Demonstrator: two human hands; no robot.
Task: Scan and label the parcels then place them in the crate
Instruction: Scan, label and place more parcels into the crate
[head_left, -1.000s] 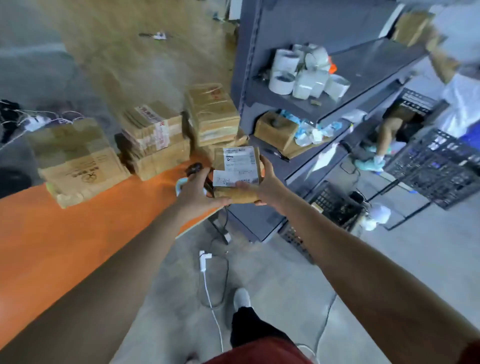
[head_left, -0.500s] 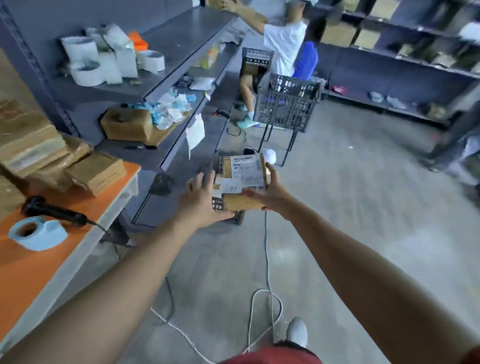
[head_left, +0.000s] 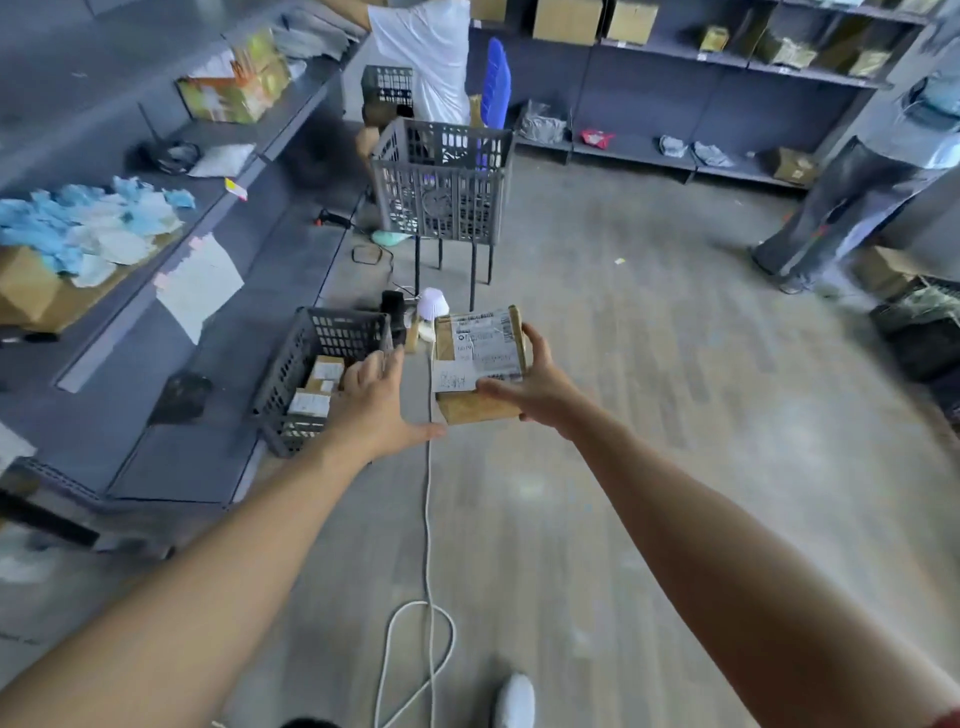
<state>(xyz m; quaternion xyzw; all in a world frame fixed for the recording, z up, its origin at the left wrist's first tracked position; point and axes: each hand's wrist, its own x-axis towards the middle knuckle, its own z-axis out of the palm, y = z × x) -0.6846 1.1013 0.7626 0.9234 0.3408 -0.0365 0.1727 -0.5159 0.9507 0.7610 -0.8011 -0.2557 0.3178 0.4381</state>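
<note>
My right hand (head_left: 537, 387) grips a brown cardboard parcel (head_left: 480, 364) with white printed labels on top, held in the air above the floor. My left hand (head_left: 374, 402) is off the parcel, its fingers spread, just left of it and over the near corner of a dark grey crate (head_left: 311, 364). The crate stands on the floor by the shelf base and holds several labelled parcels (head_left: 317, 389).
A grey shelving unit (head_left: 156, 208) runs along the left with blue paper scraps and a carton. A taller grey basket on legs (head_left: 441, 187) stands ahead, with a person in white behind it. A white cable (head_left: 428, 519) lies on the floor. Another person stands at the right.
I have turned right, away from the orange table, and the crate has come into view. My left hand has let go of the parcel, which my right hand alone now holds.
</note>
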